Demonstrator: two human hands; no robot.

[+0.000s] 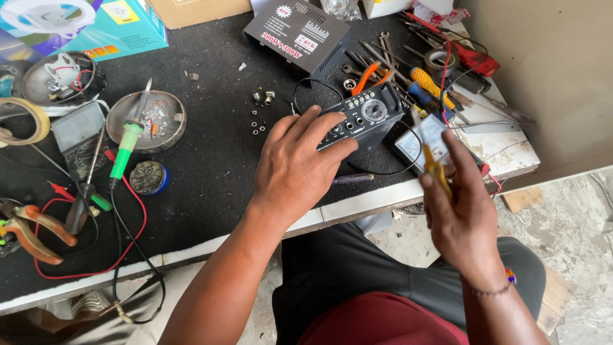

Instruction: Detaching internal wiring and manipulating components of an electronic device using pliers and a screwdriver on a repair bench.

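Observation:
My left hand (300,166) rests flat on a small black electronic unit (367,118) with knobs and sockets on its face, near the front edge of the black-matted bench. Its fingers touch the unit's front panel. My right hand (456,204) hovers off the bench's front right edge, fingers closed around a yellow-handled tool (436,171), likely a screwdriver. Just behind that hand lies an analogue meter (426,137) with a pale dial. Several small screws and nuts (258,115) lie loose on the mat left of the unit.
A green-handled soldering iron (128,144) lies across a metal dish (145,120). A solder-paste tin (148,177), orange pliers (35,230), red and black leads (121,243), a black amplifier case (299,35), a tape roll (440,61) and a heap of screwdrivers (408,73) crowd the bench.

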